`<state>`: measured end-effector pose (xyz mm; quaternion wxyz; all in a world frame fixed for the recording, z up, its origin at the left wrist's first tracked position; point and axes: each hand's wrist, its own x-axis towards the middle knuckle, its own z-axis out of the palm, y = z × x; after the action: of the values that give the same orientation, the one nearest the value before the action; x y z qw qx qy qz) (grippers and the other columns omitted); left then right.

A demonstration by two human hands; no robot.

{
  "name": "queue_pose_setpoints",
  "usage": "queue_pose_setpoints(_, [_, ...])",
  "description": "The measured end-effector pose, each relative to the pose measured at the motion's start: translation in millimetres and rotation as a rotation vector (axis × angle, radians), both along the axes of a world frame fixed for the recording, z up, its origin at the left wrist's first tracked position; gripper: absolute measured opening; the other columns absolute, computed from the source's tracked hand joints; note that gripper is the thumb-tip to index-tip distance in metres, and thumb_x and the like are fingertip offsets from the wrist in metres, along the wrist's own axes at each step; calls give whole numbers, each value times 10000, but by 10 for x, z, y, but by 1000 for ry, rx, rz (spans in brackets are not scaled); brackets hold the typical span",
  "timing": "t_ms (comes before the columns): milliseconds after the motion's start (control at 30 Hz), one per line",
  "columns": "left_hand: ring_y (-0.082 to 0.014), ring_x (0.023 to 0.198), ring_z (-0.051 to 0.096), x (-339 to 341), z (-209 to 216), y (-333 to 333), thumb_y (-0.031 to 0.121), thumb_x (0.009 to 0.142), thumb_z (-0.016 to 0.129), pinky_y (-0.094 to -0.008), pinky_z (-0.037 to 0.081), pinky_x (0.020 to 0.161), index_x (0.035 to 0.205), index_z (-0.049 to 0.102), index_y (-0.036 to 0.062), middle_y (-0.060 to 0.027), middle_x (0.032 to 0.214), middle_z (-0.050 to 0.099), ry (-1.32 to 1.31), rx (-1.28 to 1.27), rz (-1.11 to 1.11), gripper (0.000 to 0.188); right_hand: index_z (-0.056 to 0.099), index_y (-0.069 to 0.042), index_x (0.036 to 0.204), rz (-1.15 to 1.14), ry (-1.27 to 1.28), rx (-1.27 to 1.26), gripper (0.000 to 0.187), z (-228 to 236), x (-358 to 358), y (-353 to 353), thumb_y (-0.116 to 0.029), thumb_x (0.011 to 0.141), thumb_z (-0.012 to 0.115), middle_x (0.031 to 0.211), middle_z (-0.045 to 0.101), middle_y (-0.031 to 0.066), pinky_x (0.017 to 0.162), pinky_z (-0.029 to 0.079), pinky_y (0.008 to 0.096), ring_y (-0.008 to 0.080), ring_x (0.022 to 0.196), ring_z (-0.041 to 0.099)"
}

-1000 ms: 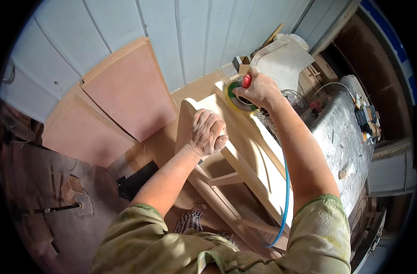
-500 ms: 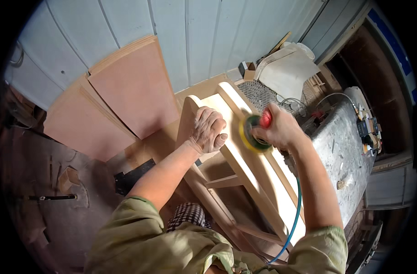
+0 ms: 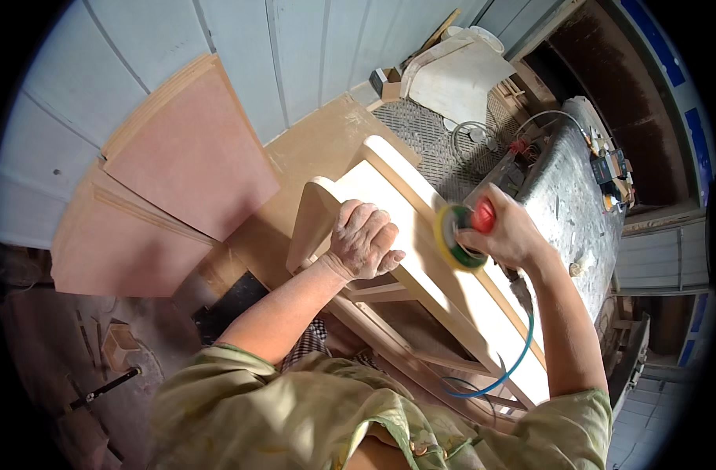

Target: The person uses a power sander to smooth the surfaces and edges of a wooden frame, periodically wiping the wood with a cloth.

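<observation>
And here we are over the pale wooden frame (image 3: 467,313), lying aslant right in front of the person, its long rails running from the upper middle down towards the lower right, sunlight striping the top! The left hand (image 3: 363,239) is on the near rail by the rounded end, fingers curled tightly together over the wood and holding it, though the underside of that grip is hidden. Over on the other side, the right hand (image 3: 514,231) is wrapped round the red body of a sander (image 3: 483,214), its green and yellow disc (image 3: 456,254) tipped up above the far rail, its edge blurred; whether it touches the wood, I cannot tell from here. A blue hose (image 3: 514,364) loops below the wrist, and the grey bench (image 3: 569,204) stands just beyond. This looks like the smoothing stage, one hand steadying and one hand working the tool; how much is finished, nobody can say from this angle. The next move, I'd judge, calls for a light, even touch along that rail, the disc laid flatter, the left fingers well clear and the hose kept off the surface
</observation>
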<state>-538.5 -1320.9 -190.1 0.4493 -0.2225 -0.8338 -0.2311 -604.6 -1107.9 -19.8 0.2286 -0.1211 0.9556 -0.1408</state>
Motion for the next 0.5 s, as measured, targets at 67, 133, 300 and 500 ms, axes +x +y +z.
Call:
queue_pose_setpoints(67, [-246, 878, 519, -2, 13, 16, 474, 955, 403, -435, 382, 876, 827, 564, 108, -68, 893, 536, -2, 17, -20, 420, 547, -52, 1041, -15, 50, 80, 542, 98, 121, 92, -351, 682, 821, 971, 634, 173, 804, 523, 415, 314, 875, 655])
queue_pose_setpoints(133, [-244, 871, 515, -4, 35, 50, 469, 952, 409, -434, 382, 874, 829, 559, 109, -66, 888, 532, -4, 28, -35, 409, 546, -40, 1036, -39, -2, 128, 539, 123, -26, -27, -354, 688, 814, 929, 636, 190, 799, 525, 418, 333, 880, 654])
queue_pose_setpoints(300, [-262, 895, 524, -4, 13, 26, 437, 950, 423, -445, 365, 878, 842, 561, 107, -70, 905, 557, -24, 7, -80, 373, 547, -25, 1045, -7, 19, 85, 558, 59, -163, -391, -353, 677, 809, 914, 646, 201, 788, 525, 420, 352, 851, 654])
queue_pose_setpoints(500, [-254, 866, 542, 11, 56, 30, 433, 939, 425, -438, 369, 887, 770, 576, 105, -63, 834, 570, -15, 19, -38, 399, 563, -23, 1050, 0, 24, 143, 548, 111, -71, -275, -326, 670, 816, 929, 655, 177, 776, 536, 399, 315, 864, 666])
